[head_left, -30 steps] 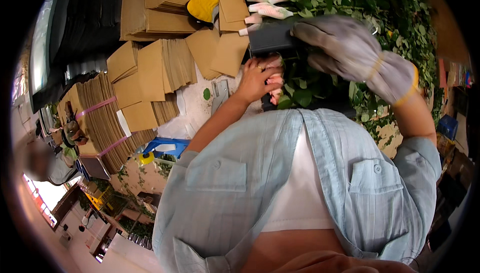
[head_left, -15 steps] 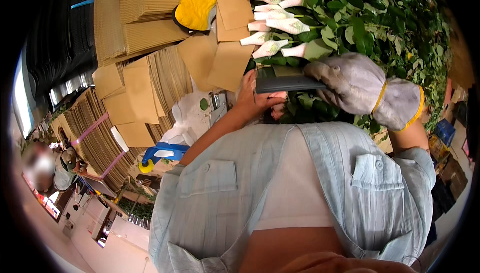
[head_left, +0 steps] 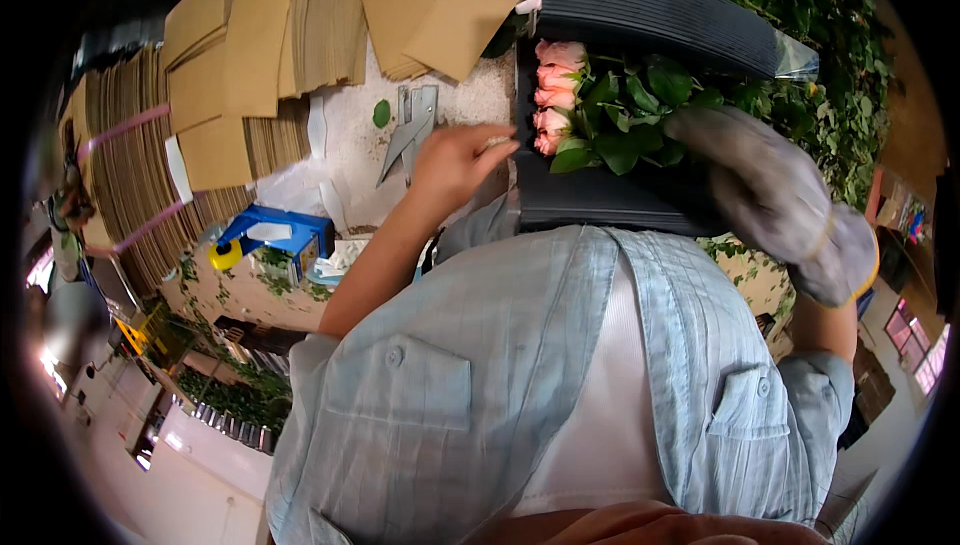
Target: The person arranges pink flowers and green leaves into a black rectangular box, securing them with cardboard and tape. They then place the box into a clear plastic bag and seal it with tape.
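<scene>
Counter carried pink roses, best kept aligned; left hand curled, right hand blurred; their grip was unclear.

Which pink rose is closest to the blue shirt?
The lowest pink rose in the picture; the other roses lie higher, farther from the blue shirt.

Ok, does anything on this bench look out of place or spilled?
A single green leaf lies loose on the pale speckled tabletop near the grey metal tool, apart from the leafy pink roses. The flat brown cardboard sheets beyond it lie at uneven angles instead of squarely stacked. Nothing looks clearly spilled.
</scene>
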Demonstrator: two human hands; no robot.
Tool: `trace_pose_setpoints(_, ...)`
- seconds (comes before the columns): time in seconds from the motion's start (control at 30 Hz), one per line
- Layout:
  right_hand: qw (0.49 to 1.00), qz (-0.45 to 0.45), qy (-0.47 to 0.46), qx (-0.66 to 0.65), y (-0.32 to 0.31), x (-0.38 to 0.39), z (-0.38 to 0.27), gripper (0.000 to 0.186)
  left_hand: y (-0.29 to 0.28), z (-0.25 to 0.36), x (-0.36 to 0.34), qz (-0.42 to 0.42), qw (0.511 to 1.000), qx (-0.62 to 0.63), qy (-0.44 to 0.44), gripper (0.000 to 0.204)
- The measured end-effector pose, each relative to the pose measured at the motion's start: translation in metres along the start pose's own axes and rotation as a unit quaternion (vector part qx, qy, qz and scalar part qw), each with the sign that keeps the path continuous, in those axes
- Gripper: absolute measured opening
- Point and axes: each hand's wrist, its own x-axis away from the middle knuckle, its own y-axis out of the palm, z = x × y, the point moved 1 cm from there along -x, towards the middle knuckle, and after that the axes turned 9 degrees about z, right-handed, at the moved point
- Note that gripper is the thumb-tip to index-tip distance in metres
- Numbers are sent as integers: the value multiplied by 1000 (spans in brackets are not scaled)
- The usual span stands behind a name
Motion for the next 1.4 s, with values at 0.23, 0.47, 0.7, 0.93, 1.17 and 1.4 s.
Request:
trace_pose_setpoints(0.23,919,-335,95,187,76,-82,4,23,44,-7,-36,90,974,10,208,40)
trace_pose_setpoints(0.47,940,-305,17,153,141,-53,68,21,54,-14,-40,53,986,-37,155,45)
trace_pose_setpoints(0.7,923,-326,57,198,105,-77,27,17,53,-12,-41,46,987,-63,137,46)
trace_pose_setpoints(0.93,887,-385,59,248,141,-88,36,23,52,-7,-47,33,988,-83,124,42)
trace_pose_setpoints(1.17,939,-128,161,276,80,-59,35,18,45,-8,-45,230,952,119,166,27)
trace_pose_setpoints(1.4,948,11,33,316,151,-57,84,12,58,-9,-75,66,950,2,306,55)
